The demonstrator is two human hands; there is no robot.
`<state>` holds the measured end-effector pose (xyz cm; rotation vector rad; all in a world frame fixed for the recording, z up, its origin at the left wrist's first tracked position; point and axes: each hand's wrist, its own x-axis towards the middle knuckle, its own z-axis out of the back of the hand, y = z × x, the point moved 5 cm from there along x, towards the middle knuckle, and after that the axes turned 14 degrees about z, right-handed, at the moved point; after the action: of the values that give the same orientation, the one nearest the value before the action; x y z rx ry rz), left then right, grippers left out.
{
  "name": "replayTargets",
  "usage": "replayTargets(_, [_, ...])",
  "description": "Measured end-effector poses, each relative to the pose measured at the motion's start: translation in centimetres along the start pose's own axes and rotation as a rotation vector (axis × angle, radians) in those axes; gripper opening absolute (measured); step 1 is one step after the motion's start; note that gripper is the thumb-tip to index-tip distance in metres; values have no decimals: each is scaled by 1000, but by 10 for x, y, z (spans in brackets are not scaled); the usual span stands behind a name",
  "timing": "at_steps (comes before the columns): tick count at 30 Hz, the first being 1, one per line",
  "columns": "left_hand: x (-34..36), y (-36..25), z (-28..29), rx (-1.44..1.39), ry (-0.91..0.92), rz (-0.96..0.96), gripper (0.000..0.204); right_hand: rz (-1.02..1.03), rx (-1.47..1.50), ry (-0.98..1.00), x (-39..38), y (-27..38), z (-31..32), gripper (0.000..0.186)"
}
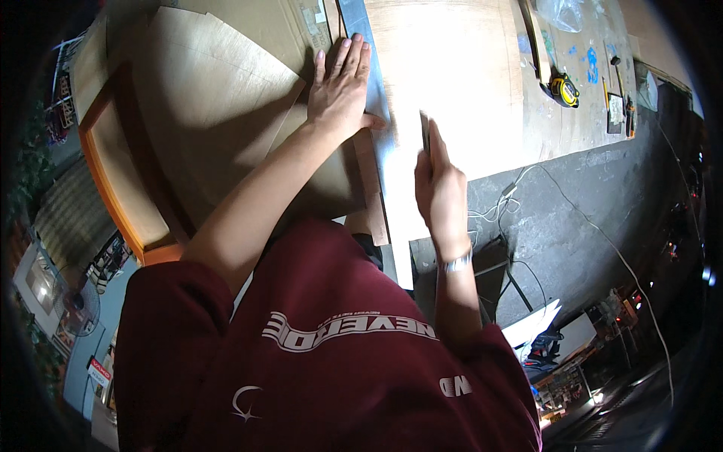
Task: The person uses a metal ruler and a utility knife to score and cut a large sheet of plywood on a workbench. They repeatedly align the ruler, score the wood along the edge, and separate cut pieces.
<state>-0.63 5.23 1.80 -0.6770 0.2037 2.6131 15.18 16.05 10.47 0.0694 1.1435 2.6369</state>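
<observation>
My left hand (343, 90) lies open, fingertips spread along the edge of a long metal straightedge (380, 162) on a pale plywood sheet (482, 68), thumb reaching onto the metal. To the right of the straightedge, my right hand (440, 184) is closed on a slim, dark tool (424, 124), probably a knife, pointing away from me over the brightly lit sheet; its tip is hard to make out in the glare. A narrow wooden strip (370, 203) runs along the straightedge's left side, beside brown board pieces (211, 68).
At the right lie a yellow-black tape measure (565, 90), a clear plastic bag (561, 13) and several small tools (615, 113). An orange-edged frame (105, 188) is at the left, a fan (75, 305) beyond it. Cables (504, 200) trail over the concrete floor (587, 226).
</observation>
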Motion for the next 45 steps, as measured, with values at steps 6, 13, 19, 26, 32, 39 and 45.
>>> replayTargets(6, [-2,-3,5,-41,-19,-35,145,205,-34,-55,147,-30,-59,48])
replayTargets(13, [-7,3,6,-163,-9,-49,138,82,-184,74,200,-29,-89,49])
replayTargets(19, [-3,4,2,-170,-26,-96,134,36,-201,72,199,-20,-81,40])
replayTargets(26, [-3,4,1,-199,-41,-88,136,44,-192,17,205,-17,-80,38])
replayTargets(32, [-3,5,3,-190,-36,-91,138,32,-140,31,172,-18,-78,32])
replayTargets(39, [-4,10,1,-290,-97,-96,132,12,-98,22,96,-30,-78,43])
replayTargets(45, [-1,4,2,-193,-48,-31,140,-84,-197,100,34,-24,-66,49])
